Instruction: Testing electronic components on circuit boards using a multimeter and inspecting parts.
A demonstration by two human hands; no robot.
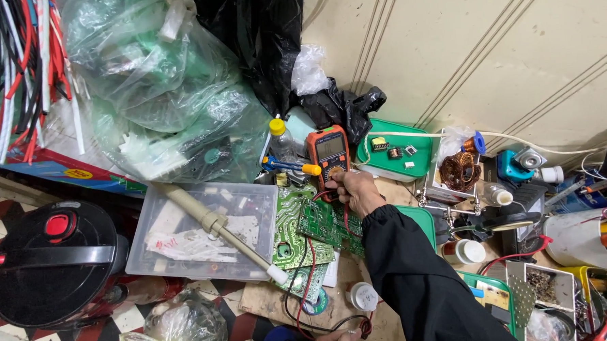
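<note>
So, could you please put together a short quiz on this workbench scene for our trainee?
1. True or false: the right hand rests on the orange multimeter.
2. The green circuit board lies: A) just below the meter in the picture B) inside the clear tub C) on top of the black cooker.
3. What colour is the cap of the small bottle left of the meter?
Key: 1 true; 2 A; 3 yellow.
</note>
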